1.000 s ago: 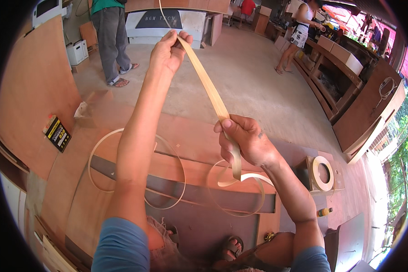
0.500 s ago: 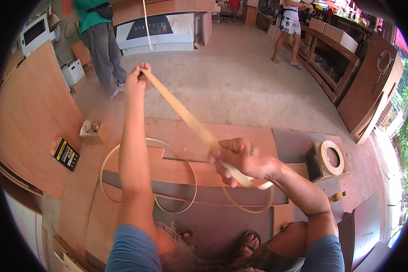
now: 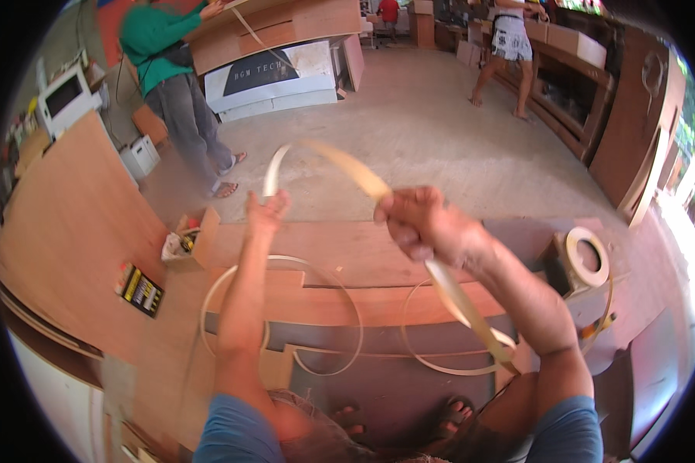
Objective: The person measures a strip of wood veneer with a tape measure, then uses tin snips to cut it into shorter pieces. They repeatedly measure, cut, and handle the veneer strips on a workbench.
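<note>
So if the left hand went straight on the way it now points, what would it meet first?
Past the strip it seems to touch, the left hand would probably meet the white panel first, across the floor, though height and depth are hard to judge.

Free to pass over the concrete floor (image 3: 409, 116) ahead; blocked at left by an upright wooden panel (image 3: 81, 243), at right by a roll (image 3: 572, 253); barred between left hand (image 3: 266, 213) and right hand (image 3: 434, 224) by an arched strip (image 3: 355, 171).
</note>
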Demonstrator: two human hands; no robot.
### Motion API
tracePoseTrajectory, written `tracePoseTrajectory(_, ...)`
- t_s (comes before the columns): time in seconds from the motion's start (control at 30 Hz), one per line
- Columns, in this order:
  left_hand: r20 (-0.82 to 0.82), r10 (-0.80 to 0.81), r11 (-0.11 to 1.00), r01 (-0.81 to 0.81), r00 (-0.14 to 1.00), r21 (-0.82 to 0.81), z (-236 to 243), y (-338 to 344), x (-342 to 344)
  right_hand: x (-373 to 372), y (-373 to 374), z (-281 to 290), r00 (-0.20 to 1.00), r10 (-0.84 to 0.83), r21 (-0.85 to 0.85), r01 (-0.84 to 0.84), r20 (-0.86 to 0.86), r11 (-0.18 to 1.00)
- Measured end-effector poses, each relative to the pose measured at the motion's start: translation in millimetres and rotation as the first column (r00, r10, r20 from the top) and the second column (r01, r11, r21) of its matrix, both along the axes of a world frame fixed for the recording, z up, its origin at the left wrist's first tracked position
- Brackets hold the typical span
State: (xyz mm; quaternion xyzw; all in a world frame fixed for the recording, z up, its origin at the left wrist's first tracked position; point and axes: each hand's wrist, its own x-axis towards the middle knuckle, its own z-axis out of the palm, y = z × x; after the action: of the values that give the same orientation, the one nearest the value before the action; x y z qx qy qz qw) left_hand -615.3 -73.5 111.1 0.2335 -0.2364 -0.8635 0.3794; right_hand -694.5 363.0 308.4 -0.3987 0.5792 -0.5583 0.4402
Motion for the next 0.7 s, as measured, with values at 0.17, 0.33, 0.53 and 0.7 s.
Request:
tracePoseTrajectory(0.17,0.288,-0.693,0.660,0.742,0.661,-0.114,74,159,-38,-29,-5,23,0.996,-0.056,-0.215,0.070,0.069,0.974)
tracePoseTrajectory(0.33,0.326,-0.804,0.149,0.699,0.497,-0.699,139,265,-39,-51,-3,19,0.979,-0.171,-0.272,0.195,0.110,0.942)
tracePoseTrajectory(0.53,0.445,-0.724,0.116,0.729,0.527,-0.675,156,335,-28,-64,21,25,0.969,-0.209,-0.331,0.242,0.131,0.912)
tracePoseTrajectory(0.7,0.395,-0.595,0.085,0.543,0.700,-0.835,152,367,-39,-49,29,40,0.962,-0.270,-0.423,0.263,0.044,0.867)
